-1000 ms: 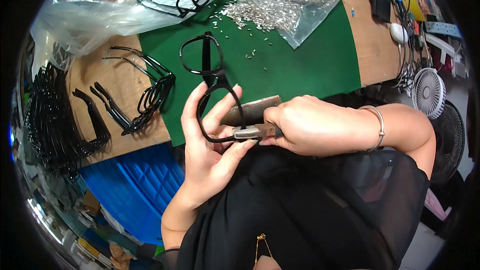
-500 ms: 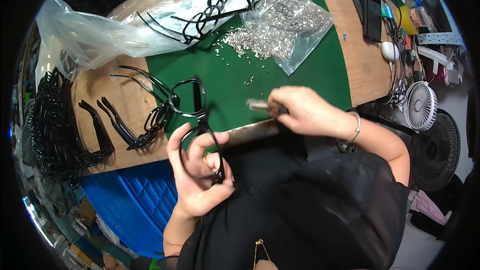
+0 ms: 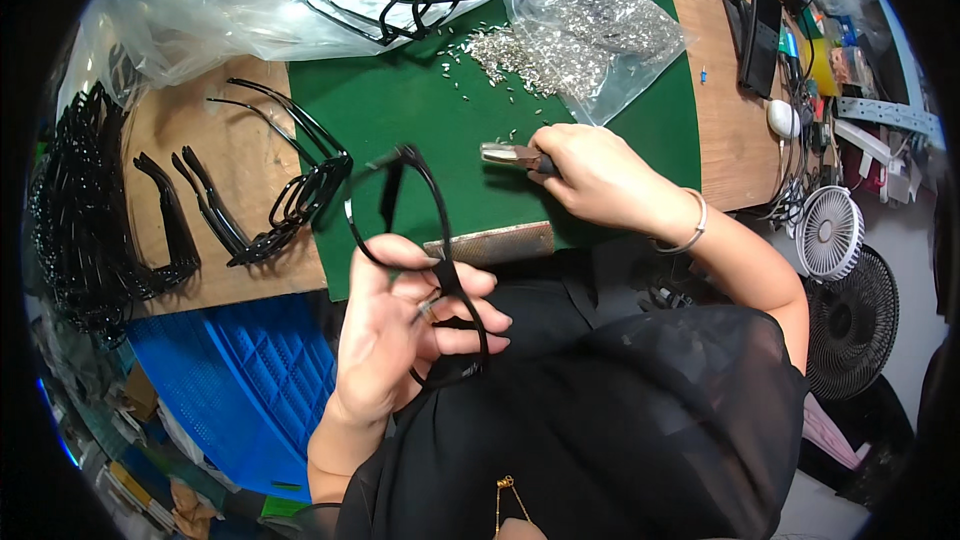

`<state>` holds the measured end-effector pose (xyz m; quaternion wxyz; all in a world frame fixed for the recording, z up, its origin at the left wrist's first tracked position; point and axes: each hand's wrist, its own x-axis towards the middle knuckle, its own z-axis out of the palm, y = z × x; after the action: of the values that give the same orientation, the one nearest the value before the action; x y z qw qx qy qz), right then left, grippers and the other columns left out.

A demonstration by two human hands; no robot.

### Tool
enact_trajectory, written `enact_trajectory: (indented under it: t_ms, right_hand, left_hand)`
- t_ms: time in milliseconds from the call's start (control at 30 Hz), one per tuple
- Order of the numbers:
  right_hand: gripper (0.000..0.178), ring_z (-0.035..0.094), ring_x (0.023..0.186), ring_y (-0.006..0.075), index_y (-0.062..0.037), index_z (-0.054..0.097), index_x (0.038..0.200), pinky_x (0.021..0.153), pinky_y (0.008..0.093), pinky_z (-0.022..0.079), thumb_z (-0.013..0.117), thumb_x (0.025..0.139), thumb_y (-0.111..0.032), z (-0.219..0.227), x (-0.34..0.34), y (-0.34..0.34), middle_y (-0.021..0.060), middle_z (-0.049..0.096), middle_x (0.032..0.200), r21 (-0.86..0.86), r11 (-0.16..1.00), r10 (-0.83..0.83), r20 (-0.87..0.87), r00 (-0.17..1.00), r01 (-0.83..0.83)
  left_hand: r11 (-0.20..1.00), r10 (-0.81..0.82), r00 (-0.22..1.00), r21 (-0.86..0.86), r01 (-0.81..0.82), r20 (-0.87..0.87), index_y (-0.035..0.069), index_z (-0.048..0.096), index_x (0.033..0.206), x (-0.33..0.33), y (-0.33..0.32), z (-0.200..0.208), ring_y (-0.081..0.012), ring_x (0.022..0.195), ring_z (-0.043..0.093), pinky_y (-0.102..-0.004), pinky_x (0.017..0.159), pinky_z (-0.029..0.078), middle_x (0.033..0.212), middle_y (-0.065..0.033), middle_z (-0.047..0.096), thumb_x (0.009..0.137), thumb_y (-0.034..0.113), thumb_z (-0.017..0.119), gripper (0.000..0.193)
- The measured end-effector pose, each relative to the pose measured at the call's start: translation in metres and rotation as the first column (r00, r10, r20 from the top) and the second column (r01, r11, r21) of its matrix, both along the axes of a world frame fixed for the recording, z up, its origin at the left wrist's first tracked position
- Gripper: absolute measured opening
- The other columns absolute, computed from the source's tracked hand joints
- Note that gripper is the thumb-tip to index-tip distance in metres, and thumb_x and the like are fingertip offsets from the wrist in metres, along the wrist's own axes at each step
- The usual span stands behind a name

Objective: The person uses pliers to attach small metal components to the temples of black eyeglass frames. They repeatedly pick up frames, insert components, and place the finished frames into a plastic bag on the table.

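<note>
We log frame in left hand, above front edge of tabletop; long axis slants far-left to near-right. Left fingers curl round rim, tips apart. Right hand, fingers closed on pliers over mat, nose toward left edge.

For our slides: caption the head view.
Left hand holds black glasses frame; right hand grips pliers over green mat.

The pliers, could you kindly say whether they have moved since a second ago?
Yes: the pliers moved forward, from short of the green mat to over it.
</note>
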<state>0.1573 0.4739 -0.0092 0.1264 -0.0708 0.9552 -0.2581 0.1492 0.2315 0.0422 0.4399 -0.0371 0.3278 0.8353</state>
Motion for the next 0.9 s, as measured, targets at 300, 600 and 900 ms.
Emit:
enact_trajectory:
  t_ms: [300,600,900]
  right_hand:
    - [0.012,0.054,0.072,0.0325,0.0002,0.051,0.078,0.064,0.0404,0.043,0.056,0.072,-0.008,0.013,0.015,-0.015,0.0130,0.055,0.072,-0.270,0.957,-0.110,0.016,0.994,0.110]
    - [0.014,0.051,0.064,0.0058,-0.0013,0.049,0.085,0.056,0.0228,0.042,0.058,0.083,-0.011,0.035,0.032,-0.061,0.0038,0.054,0.070,-0.799,0.351,-0.317,0.388,0.865,0.488]
    - [0.019,0.050,0.069,0.0064,-0.0021,0.047,0.089,0.061,0.0215,0.043,0.058,0.085,-0.017,0.042,0.021,-0.055,0.0012,0.052,0.074,-0.752,0.068,-0.028,0.656,0.754,0.656]
  left_hand:
    - [0.928,-0.152,0.957,-0.368,0.052,-0.246,-0.001,0.026,0.120,0.021,0.006,0.009,-0.0161,0.070,0.060,-0.0267,0.068,0.049,0.094,-0.0157,0.058,0.087,-0.001,0.045,0.038]
    - [0.885,-0.120,0.848,-0.443,-0.143,-0.516,-0.003,0.027,0.123,0.033,0.032,-0.010,-0.0164,0.081,0.059,-0.0252,0.071,0.051,0.109,-0.0187,0.049,0.081,-0.012,0.045,0.047]
    - [0.858,-0.289,0.853,-0.513,0.029,-0.435,-0.003,0.027,0.123,0.022,0.023,-0.005,-0.0131,0.081,0.057,-0.0243,0.070,0.051,0.108,-0.0171,0.049,0.079,-0.014,0.047,0.050]
